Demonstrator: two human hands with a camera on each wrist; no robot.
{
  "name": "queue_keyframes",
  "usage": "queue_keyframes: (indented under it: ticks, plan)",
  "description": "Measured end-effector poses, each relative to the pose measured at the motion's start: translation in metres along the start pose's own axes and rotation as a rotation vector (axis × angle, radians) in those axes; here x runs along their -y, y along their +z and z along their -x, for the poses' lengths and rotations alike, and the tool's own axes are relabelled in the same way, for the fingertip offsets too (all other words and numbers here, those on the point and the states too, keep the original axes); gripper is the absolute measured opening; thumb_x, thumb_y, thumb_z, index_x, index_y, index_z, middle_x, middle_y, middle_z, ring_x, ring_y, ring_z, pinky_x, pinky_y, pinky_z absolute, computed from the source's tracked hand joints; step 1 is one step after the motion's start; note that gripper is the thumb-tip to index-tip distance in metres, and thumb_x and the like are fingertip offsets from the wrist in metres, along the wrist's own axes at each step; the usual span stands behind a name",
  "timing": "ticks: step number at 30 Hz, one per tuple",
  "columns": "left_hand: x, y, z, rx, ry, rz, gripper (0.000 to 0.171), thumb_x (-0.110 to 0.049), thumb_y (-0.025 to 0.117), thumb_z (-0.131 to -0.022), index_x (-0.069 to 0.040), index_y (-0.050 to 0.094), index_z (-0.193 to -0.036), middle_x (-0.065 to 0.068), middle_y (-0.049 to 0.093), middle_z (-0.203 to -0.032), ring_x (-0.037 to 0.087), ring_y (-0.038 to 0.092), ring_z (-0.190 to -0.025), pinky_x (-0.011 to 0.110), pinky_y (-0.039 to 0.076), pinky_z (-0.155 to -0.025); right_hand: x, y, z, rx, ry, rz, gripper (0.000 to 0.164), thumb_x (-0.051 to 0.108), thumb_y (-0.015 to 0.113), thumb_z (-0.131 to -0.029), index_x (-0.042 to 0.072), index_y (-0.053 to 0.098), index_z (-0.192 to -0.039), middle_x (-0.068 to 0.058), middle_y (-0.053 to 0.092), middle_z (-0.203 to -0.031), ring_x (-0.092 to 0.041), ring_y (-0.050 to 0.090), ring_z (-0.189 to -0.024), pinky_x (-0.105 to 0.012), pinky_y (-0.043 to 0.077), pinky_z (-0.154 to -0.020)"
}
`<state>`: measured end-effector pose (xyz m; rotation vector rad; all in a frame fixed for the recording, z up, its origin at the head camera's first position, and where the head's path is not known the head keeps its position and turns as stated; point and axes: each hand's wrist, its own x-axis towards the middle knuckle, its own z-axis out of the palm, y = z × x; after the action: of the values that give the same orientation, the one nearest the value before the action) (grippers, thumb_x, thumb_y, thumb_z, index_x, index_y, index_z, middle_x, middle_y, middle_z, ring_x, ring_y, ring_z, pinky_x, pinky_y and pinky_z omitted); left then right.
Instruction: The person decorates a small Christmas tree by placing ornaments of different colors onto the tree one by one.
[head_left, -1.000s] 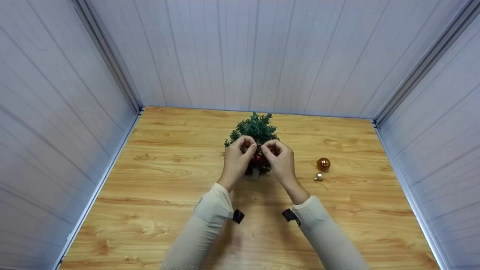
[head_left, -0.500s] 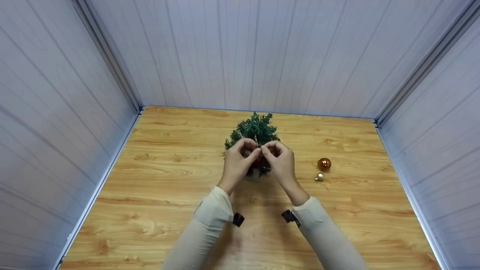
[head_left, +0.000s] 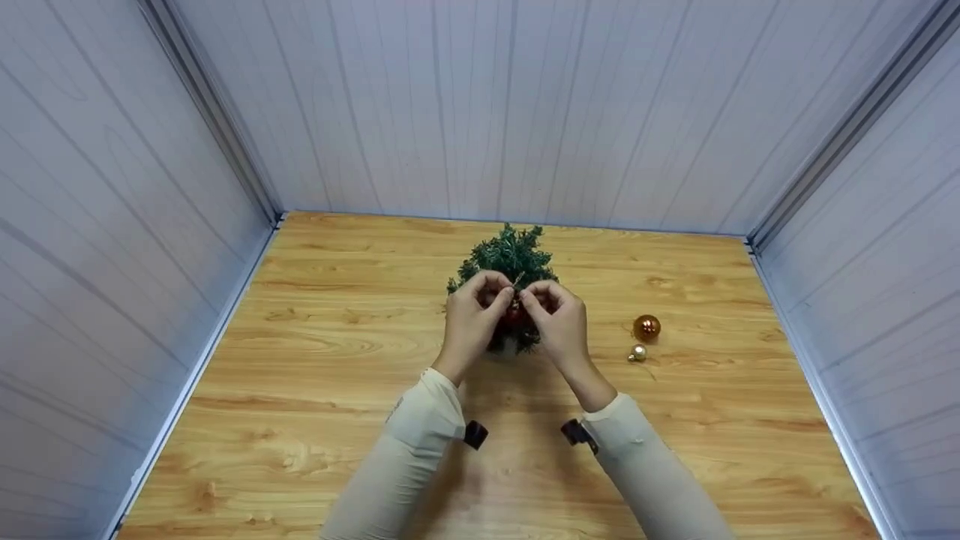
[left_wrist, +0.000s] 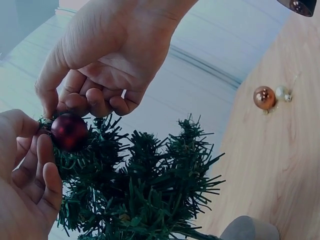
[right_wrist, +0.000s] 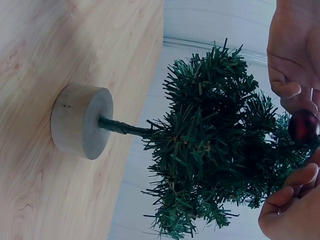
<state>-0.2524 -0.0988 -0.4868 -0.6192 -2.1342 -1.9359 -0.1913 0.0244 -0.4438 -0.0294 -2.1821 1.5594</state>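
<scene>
A small green artificial Christmas tree (head_left: 514, 255) stands on a round base (right_wrist: 82, 121) at mid-table. A dark red bauble (left_wrist: 69, 132) hangs against its branches, with a bit of gold string (head_left: 519, 278) above it in the head view. My left hand (head_left: 471, 319) pinches the string by the bauble's top with thumb and forefinger. Facing it, my right hand (head_left: 564, 319) pinches the string from the other side. The fingertips are close together and hide most of the string. In the right wrist view the bauble (right_wrist: 304, 127) shows between both hands.
To the right of the tree lie a shiny copper-coloured bauble (head_left: 646, 328) and a smaller pale gold bauble (head_left: 637, 352) on the wooden table (head_left: 337, 420). White panel walls (head_left: 480, 112) enclose the table at the back and both sides.
Half a second ago the fingertips met in front of the bauble; now they are slightly apart, and the string shows at a different slant. The tree and loose baubles stay put.
</scene>
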Motion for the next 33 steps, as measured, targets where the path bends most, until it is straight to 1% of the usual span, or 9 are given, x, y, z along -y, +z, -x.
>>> queue_keyframes:
  ticks: [2,6,9,11,13,15,22,27,33]
  plan:
    - [0.000,0.000,-0.001,-0.005,-0.004,0.004,0.004,-0.013,0.067,-0.093,-0.009,0.067,-0.093,0.001,0.065,-0.078,0.010,0.057,-0.063,0.022,0.047,-0.057,0.000,0.000,0.000,0.000,0.003,0.000,0.010,0.002,0.066,-0.092,-0.008,0.066,-0.090,-0.002,0.061,-0.074,-0.012,0.052,-0.065,-0.019,0.042,-0.059]
    - [-0.001,0.000,-0.003,0.001,-0.016,0.013,0.006,-0.014,0.066,-0.094,-0.009,0.066,-0.094,0.002,0.063,-0.077,0.012,0.056,-0.063,0.023,0.046,-0.057,-0.019,0.003,-0.006,-0.006,0.002,-0.001,0.011,0.004,0.066,-0.093,-0.007,0.066,-0.091,-0.005,0.061,-0.074,-0.012,0.052,-0.063,-0.019,0.041,-0.058]
    - [0.000,0.000,-0.004,0.024,-0.055,0.035,0.008,-0.017,0.066,-0.095,-0.009,0.066,-0.096,0.002,0.063,-0.078,0.013,0.056,-0.063,0.024,0.047,-0.058,-0.036,0.005,-0.010,-0.012,-0.008,-0.001,0.012,0.008,0.065,-0.094,-0.004,0.067,-0.092,-0.012,0.063,-0.074,-0.011,0.052,-0.061,-0.020,0.040,-0.055]
    - [0.002,0.000,-0.004,0.039,-0.094,0.045,0.009,-0.017,0.066,-0.095,-0.009,0.066,-0.097,0.002,0.063,-0.078,0.013,0.057,-0.063,0.024,0.049,-0.059,-0.040,0.006,-0.010,-0.011,-0.018,0.009,0.013,0.011,0.065,-0.095,-0.001,0.067,-0.092,-0.015,0.064,-0.074,-0.010,0.052,-0.060,-0.020,0.040,-0.054]
    - [0.004,0.001,-0.004,0.051,-0.126,0.036,0.008,-0.016,0.066,-0.095,-0.009,0.066,-0.097,0.001,0.064,-0.079,0.012,0.058,-0.063,0.024,0.050,-0.060,-0.044,0.007,-0.010,-0.013,-0.031,0.025,0.013,0.013,0.065,-0.095,0.000,0.067,-0.092,-0.014,0.064,-0.072,-0.010,0.051,-0.059,-0.020,0.039,-0.053]
    - [0.006,0.001,-0.002,0.057,-0.129,0.009,0.006,-0.015,0.066,-0.095,-0.010,0.067,-0.098,0.001,0.064,-0.079,0.011,0.058,-0.063,0.024,0.050,-0.059,-0.045,0.008,-0.009,-0.017,-0.048,0.043,0.013,0.013,0.065,-0.095,0.001,0.067,-0.091,-0.012,0.062,-0.070,-0.010,0.050,-0.058,-0.020,0.039,-0.053]
    - [0.011,0.001,0.005,0.022,-0.020,-0.093,0.004,-0.011,0.067,-0.093,-0.008,0.068,-0.095,0.002,0.067,-0.082,0.010,0.057,-0.063,0.023,0.048,-0.058,-0.051,0.009,-0.005,-0.063,-0.124,0.126,0.008,0.010,0.068,-0.092,0.005,0.067,-0.086,0.000,0.055,-0.064,-0.010,0.046,-0.056,-0.021,0.036,-0.052]
    - [0.014,0.001,0.010,0.016,0.041,-0.159,0.004,-0.011,0.066,-0.093,-0.008,0.068,-0.095,0.002,0.067,-0.085,0.008,0.056,-0.064,0.022,0.048,-0.058,-0.056,0.009,-0.002,-0.081,-0.158,0.185,0.007,0.008,0.069,-0.090,0.006,0.067,-0.085,0.002,0.054,-0.063,-0.009,0.047,-0.056,-0.020,0.037,-0.052]
    - [0.013,0.001,0.011,0.004,0.086,-0.175,0.005,-0.012,0.067,-0.093,-0.008,0.068,-0.095,0.002,0.068,-0.085,0.009,0.058,-0.064,0.022,0.049,-0.058,-0.056,0.009,0.000,-0.080,-0.150,0.173,0.007,0.011,0.068,-0.092,0.007,0.068,-0.086,0.001,0.056,-0.063,-0.009,0.047,-0.055,-0.020,0.037,-0.051]
